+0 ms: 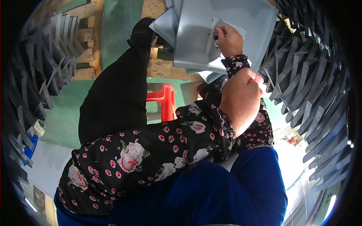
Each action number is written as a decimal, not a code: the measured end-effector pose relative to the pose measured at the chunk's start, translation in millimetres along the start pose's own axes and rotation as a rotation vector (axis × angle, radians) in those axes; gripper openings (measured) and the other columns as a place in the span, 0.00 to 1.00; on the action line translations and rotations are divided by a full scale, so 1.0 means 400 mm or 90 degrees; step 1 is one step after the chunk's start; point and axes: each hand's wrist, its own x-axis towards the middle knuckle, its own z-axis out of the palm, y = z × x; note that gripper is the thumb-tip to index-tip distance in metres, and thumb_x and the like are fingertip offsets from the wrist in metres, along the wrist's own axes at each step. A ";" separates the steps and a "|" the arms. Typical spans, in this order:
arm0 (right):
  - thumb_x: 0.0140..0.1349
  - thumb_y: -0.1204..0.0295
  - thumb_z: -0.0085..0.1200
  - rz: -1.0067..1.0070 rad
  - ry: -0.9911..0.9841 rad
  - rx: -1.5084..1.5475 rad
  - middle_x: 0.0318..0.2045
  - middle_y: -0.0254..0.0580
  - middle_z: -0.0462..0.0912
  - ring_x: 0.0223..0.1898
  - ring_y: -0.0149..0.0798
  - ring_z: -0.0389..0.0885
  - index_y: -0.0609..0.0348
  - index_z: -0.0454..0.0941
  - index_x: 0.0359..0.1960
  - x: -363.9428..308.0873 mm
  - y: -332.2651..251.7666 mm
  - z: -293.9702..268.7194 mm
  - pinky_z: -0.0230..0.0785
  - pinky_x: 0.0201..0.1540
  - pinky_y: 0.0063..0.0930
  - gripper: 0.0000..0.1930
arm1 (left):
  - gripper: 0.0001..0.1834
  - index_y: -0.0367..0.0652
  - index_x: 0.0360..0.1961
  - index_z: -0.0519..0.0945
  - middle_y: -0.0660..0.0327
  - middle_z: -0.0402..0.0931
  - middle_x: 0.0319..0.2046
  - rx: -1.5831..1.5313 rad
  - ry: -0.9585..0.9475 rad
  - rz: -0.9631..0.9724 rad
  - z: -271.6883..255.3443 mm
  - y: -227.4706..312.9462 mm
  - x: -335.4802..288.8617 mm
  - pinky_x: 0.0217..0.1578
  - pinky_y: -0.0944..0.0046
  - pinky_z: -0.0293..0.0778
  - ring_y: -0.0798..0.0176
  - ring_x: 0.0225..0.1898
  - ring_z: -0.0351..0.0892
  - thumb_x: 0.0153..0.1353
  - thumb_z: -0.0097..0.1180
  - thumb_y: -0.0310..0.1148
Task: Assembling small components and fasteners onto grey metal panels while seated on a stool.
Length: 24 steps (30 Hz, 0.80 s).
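My right hand [230, 40] is closed over a grey metal panel [192, 41], above a paler square plate or sheet [236, 31] lying on it. A small dark, shiny thing [216, 39] shows beside its fingers, too little to name. My left arm crosses my lap, and my left hand [241, 98] is a closed fist over my right forearm, covering part of the flowered black sleeve [260, 130]. Whether its fingers grip that sleeve or something else is hidden.
More grey sheets [166, 24] lie under the panel on a wooden pallet [169, 69]. Stacked angled metal parts rise on the left [36, 71] and right [301, 75]. A red plastic stool [166, 100] stands on the green floor [68, 109] by my black-trousered leg.
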 end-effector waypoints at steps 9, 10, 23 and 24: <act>0.50 0.71 0.52 -0.016 0.034 0.045 0.27 0.40 0.78 0.28 0.33 0.78 0.58 0.77 0.32 -0.001 0.037 0.005 0.68 0.32 0.21 0.08 | 0.12 0.34 0.34 0.71 0.59 0.70 0.24 -0.011 -0.007 0.000 0.004 0.000 0.000 0.30 0.72 0.66 0.71 0.27 0.68 0.52 0.37 0.26; 0.50 0.71 0.52 0.009 0.037 0.089 0.27 0.39 0.78 0.28 0.31 0.78 0.58 0.77 0.32 -0.001 0.040 0.011 0.68 0.33 0.20 0.08 | 0.12 0.34 0.34 0.71 0.59 0.70 0.24 -0.011 -0.004 0.001 0.003 -0.004 0.000 0.30 0.72 0.66 0.71 0.27 0.68 0.52 0.37 0.26; 0.48 0.71 0.52 0.024 0.039 0.090 0.26 0.42 0.77 0.27 0.42 0.76 0.57 0.76 0.28 -0.007 0.033 -0.002 0.68 0.32 0.28 0.07 | 0.11 0.33 0.33 0.71 0.59 0.70 0.24 0.002 -0.010 0.024 0.006 -0.018 0.006 0.29 0.73 0.67 0.71 0.26 0.69 0.53 0.38 0.26; 0.48 0.70 0.52 0.016 0.037 0.088 0.26 0.42 0.77 0.28 0.42 0.76 0.57 0.76 0.28 -0.007 0.033 -0.001 0.68 0.32 0.29 0.06 | 0.11 0.33 0.33 0.71 0.59 0.70 0.24 0.014 -0.010 0.033 0.005 -0.020 0.008 0.29 0.73 0.67 0.71 0.26 0.69 0.53 0.38 0.27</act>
